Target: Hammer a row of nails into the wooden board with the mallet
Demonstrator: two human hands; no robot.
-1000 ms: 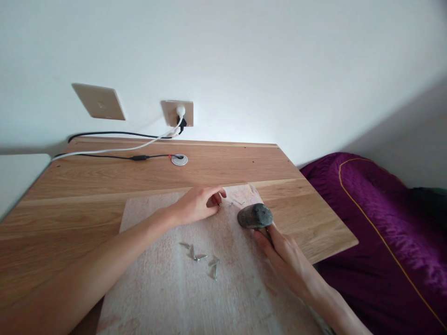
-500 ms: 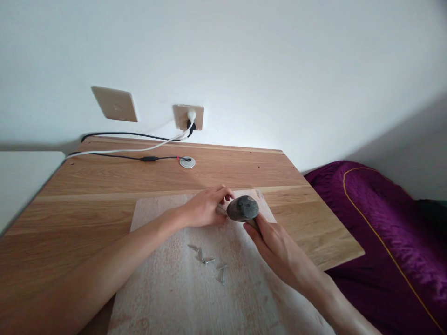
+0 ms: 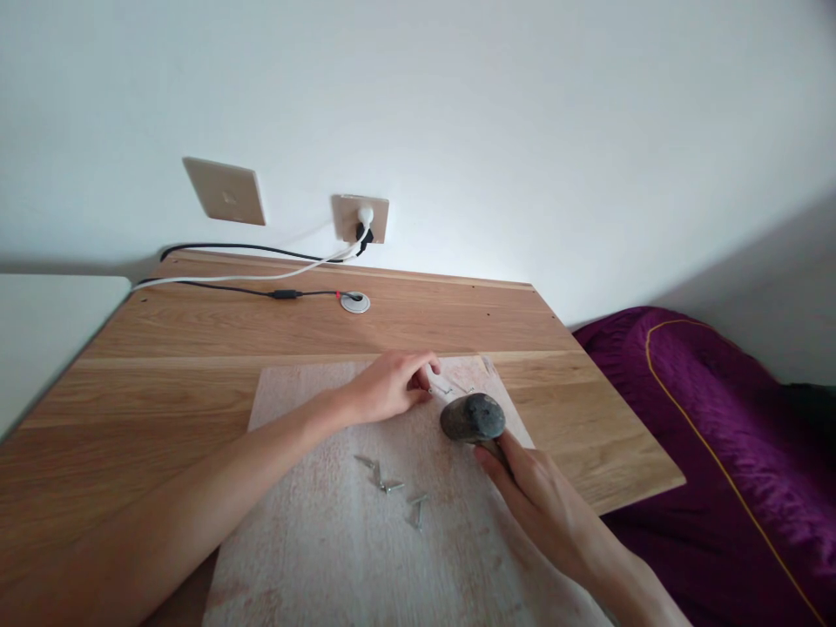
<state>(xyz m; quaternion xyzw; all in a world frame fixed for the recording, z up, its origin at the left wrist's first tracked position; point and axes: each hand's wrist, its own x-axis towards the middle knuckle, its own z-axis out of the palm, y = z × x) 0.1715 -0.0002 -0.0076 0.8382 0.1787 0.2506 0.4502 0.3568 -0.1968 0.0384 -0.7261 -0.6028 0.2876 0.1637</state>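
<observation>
In the head view, a round silver cable grommet (image 3: 356,306) near the tabletop's (image 3: 170,361) far edge has a thin black cable running into it. The worn dark-grey cylindrical hammer head (image 3: 473,418), scuffed at its face, hangs above the pale whitewashed wooden board (image 3: 313,557), towards the tabletop's right edge; the right hand (image 3: 539,492) wraps its fingers around the handle. The left hand's (image 3: 388,386) fingers narrowly pinch a small silver nail (image 3: 429,391), mostly hidden, and loose silver nails (image 3: 393,487) lie nearer.

A white wall (image 3: 496,131) with 2 beige plates (image 3: 223,190) backs a wooden desk (image 3: 261,324) beside purple fabric (image 3: 692,418).
</observation>
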